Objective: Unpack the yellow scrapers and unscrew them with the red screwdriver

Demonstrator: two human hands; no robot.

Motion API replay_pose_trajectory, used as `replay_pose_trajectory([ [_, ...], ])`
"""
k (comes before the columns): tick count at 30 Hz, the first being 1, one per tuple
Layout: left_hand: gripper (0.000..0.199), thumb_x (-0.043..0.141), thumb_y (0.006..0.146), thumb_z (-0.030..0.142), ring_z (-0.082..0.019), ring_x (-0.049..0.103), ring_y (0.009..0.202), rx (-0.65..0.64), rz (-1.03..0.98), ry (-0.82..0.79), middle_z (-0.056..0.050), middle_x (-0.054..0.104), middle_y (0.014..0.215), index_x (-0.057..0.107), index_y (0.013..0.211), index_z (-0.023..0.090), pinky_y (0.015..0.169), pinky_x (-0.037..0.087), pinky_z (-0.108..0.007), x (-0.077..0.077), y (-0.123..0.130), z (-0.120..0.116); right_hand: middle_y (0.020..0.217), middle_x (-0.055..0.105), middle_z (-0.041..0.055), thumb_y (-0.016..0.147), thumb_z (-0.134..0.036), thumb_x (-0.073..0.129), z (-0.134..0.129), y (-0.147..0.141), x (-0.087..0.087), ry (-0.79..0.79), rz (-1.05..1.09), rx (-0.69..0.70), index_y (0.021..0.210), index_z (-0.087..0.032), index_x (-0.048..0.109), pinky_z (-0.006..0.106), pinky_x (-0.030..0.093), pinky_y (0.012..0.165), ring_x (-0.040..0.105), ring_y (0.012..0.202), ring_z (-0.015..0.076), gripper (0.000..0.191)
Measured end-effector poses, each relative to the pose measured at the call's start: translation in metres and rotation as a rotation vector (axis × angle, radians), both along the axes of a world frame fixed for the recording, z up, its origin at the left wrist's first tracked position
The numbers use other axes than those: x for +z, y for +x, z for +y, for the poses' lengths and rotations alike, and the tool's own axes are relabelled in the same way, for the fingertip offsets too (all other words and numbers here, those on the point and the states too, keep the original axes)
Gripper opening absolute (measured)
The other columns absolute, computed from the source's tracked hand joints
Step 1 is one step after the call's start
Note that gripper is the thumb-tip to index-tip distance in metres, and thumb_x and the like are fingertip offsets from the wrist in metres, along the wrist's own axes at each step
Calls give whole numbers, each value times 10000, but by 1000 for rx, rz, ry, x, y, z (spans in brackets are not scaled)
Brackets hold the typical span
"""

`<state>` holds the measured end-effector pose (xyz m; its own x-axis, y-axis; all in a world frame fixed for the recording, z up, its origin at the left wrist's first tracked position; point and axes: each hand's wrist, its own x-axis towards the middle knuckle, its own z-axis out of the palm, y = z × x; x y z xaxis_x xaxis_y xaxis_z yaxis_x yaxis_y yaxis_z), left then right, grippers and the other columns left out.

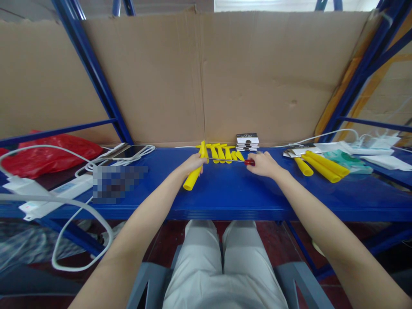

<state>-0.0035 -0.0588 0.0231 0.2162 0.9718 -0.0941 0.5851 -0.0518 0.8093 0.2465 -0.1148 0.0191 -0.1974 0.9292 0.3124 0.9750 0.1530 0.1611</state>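
My left hand is closed around a yellow tapered tube, whose wide end points toward me. In my right hand is a screwdriver with a red handle. Its thin metal shaft reaches left to the yellow tube; whether the tip is inside or only against it I cannot tell. Behind the shaft, several yellow tubular pieces stand in a row along the back of the blue table. A stack of black and white cards sits just right of them.
More yellow tubes lie at the right beside a green plastic bag and white packets. At the left are a red bag, a white power strip and looping cables. A cardboard panel closes off the back.
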Motion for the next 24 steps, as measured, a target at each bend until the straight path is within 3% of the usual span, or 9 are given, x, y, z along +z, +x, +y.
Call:
replay_pose_trajectory([
  [3, 313, 483, 772, 186, -123, 438, 324, -5, -5, 2, 47, 449, 372, 491, 1075, 107, 411, 383, -219, 0, 0, 0, 847, 689, 84, 760, -286, 445, 1, 2, 0, 19, -2, 31, 808, -179, 579, 317, 281, 712, 597, 796, 226, 179],
  [13, 325, 474, 770, 182, -131, 453, 343, -1, -8, -6, 44, 446, 381, 494, 1085, 107, 408, 373, -217, 1, 0, -3, 879, 691, 121, 774, -286, 434, 3, 1, -2, 66, -42, -28, 1013, -146, 558, 329, 261, 720, 608, 795, 247, 303],
  [19, 322, 473, 778, 179, -118, 434, 327, -8, -5, -16, 49, 444, 375, 492, 1090, 102, 411, 379, -212, 3, 1, -4, 973, 671, 129, 769, -293, 419, 4, 5, -2, 72, -21, -4, 889, -146, 606, 347, 241, 732, 584, 893, 262, 266],
  [24, 315, 478, 778, 188, -125, 441, 322, -8, 4, -6, 43, 452, 371, 501, 1080, 98, 407, 382, -219, 3, 1, -3, 900, 678, 98, 755, -277, 459, 5, 6, -1, 33, -30, -6, 889, -165, 608, 320, 271, 704, 594, 815, 228, 229],
])
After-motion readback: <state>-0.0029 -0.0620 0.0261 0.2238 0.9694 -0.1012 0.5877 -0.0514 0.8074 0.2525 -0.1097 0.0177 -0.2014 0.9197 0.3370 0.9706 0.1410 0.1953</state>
